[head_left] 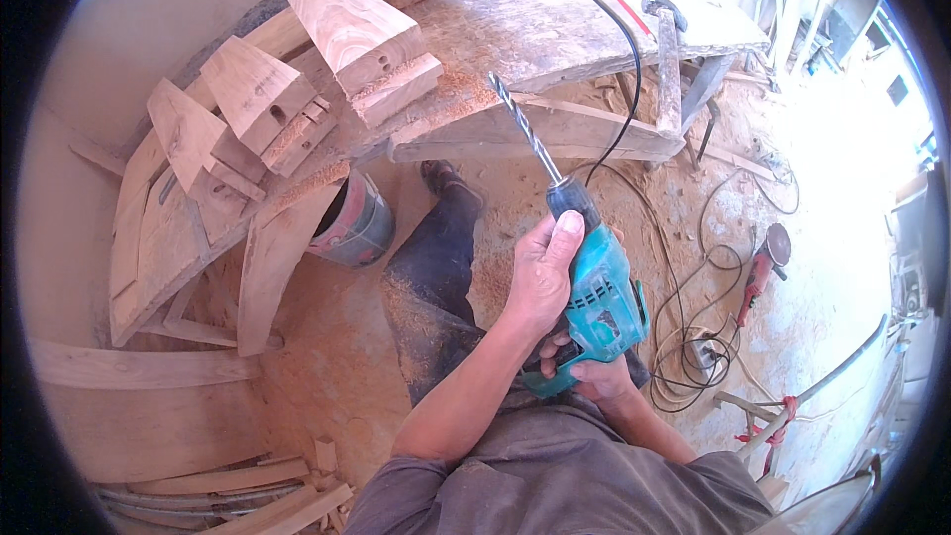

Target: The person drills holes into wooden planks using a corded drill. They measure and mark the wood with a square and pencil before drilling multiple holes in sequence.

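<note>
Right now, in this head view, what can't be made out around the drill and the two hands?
- Right hand: mostly hidden behind the teal drill; whether a finger presses the trigger can't be seen.
- Left hand: its palm side is turned away against the drill.
- Drill bit tip: touching the plank or hovering, unclear.
- Black cord: its end is lost in tangled cables.
- Far right: overexposed, washed out.

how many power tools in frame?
2. A teal drill held by the left hand and right hand; a red grinder on the sawdust floor to the right. Others may be hidden.
</note>
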Action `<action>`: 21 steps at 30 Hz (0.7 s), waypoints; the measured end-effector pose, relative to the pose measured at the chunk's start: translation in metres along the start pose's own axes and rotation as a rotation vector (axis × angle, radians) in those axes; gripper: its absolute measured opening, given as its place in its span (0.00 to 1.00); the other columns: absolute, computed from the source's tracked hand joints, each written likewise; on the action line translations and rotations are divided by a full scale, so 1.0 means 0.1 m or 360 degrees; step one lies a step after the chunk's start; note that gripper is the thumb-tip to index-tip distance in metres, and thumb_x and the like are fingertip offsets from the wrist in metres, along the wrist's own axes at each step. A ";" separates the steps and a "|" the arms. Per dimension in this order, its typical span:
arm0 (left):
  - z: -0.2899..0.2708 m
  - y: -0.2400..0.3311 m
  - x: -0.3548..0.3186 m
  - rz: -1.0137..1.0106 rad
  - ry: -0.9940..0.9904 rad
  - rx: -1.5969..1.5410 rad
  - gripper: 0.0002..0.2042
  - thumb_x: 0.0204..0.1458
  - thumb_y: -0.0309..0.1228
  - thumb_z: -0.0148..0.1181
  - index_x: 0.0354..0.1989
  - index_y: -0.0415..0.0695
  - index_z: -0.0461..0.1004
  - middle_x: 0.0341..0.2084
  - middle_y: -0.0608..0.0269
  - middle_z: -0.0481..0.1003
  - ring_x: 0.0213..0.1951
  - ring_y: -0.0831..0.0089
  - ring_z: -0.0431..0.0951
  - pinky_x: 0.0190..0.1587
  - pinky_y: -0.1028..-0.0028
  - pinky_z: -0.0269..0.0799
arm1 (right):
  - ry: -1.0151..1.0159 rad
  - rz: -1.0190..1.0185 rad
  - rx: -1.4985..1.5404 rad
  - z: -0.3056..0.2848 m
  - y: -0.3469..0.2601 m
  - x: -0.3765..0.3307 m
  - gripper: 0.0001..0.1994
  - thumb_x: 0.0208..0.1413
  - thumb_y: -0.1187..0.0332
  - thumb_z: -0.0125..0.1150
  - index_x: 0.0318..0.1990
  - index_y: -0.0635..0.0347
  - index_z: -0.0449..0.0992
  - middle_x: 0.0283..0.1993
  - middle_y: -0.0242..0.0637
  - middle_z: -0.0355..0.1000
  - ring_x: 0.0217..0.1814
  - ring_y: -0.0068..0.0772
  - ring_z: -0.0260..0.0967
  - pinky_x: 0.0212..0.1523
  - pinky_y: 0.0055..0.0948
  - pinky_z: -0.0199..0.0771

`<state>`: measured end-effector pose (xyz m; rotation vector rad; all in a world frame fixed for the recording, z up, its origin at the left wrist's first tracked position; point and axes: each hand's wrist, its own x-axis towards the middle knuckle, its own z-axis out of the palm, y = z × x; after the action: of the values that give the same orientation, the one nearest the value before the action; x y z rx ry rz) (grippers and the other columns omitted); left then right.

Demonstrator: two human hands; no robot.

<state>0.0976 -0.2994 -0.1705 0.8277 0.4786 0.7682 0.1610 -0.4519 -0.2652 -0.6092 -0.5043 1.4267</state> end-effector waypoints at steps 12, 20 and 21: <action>-0.01 -0.03 0.03 0.0000 -0.0034 0.0032 0.28 0.67 0.52 0.50 0.48 0.32 0.73 0.42 0.45 0.81 0.41 0.62 0.84 0.45 0.63 0.83 | 0.0012 0.0038 0.0107 0.00 -0.03 -0.01 0.27 0.43 0.73 0.76 0.53 0.66 0.74 0.47 0.50 0.78 0.45 0.45 0.78 0.44 0.41 0.78; 0.02 0.00 0.02 -0.0050 0.0016 0.0170 0.28 0.67 0.53 0.50 0.46 0.33 0.75 0.39 0.50 0.82 0.38 0.65 0.84 0.44 0.66 0.82 | 0.0039 0.0037 0.0094 0.07 -0.07 0.03 0.30 0.42 0.70 0.75 0.56 0.63 0.71 0.45 0.45 0.76 0.43 0.45 0.77 0.44 0.39 0.77; 0.01 -0.01 0.03 -0.0054 0.0007 0.0198 0.27 0.67 0.53 0.50 0.46 0.33 0.76 0.38 0.50 0.82 0.38 0.66 0.83 0.43 0.66 0.82 | 0.0022 0.0045 0.0146 0.03 -0.04 0.02 0.31 0.42 0.71 0.76 0.56 0.64 0.71 0.46 0.45 0.76 0.44 0.45 0.77 0.44 0.40 0.78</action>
<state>0.1003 -0.2982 -0.1712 0.9315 0.5475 0.7142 0.1625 -0.4500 -0.2604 -0.5543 -0.4183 1.4629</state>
